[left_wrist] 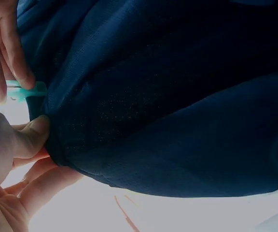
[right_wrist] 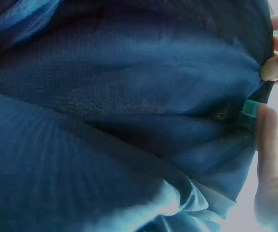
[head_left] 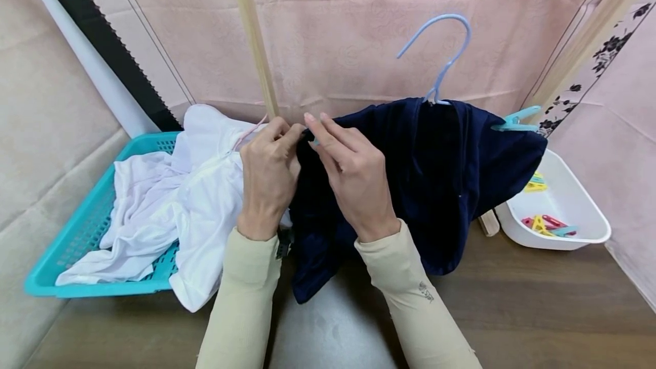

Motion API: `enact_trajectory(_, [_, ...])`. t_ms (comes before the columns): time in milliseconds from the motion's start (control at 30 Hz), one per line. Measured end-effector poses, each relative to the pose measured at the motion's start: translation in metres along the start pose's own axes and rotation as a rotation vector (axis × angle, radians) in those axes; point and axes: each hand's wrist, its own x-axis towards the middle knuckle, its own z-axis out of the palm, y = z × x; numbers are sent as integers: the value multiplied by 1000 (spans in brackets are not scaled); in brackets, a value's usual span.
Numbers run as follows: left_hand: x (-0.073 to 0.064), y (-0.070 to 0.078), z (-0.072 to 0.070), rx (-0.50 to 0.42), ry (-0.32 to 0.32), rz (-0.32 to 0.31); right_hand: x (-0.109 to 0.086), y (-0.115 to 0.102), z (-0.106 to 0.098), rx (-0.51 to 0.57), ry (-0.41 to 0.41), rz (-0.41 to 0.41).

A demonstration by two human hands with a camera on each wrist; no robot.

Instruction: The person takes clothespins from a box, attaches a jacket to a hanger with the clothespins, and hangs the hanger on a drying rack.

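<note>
A navy blue garment [head_left: 435,198] hangs on a light blue hanger [head_left: 445,73], whose hook sticks up above the cloth. At the garment's left end, my left hand [head_left: 269,175] pinches the edge between thumb and fingers. Just beside it, my right hand [head_left: 356,181] pinches a teal clothespin [left_wrist: 38,89], which sits on the cloth edge in the left wrist view. The head view mostly hides this clothespin behind the fingers. Another light blue clothespin [head_left: 515,121] grips the garment near its right end.
On the left, a turquoise basket [head_left: 77,249] holds white clothes [head_left: 169,204] that spill over its rim. A white tub [head_left: 574,198] with several colored clothespins [head_left: 550,225] stands at the right. A wooden pole [head_left: 253,33] rises behind the hands.
</note>
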Motion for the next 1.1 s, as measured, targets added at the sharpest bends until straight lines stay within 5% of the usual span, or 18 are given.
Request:
enact_trajectory(433, [1,-8,-2,-13,12,-22,7,-7,-18,55,38,21])
enact_trajectory(800, [0,-11,-2,-49,15,-47,7,-2,-100,88,159,73])
enact_trajectory(967, [-1,-14,-3,-53,15,-65,2,17,-132,97,293,166])
enact_trajectory(1100, [-2,-16,-4,-51,16,-73,-1,38,-158,-9,327,270])
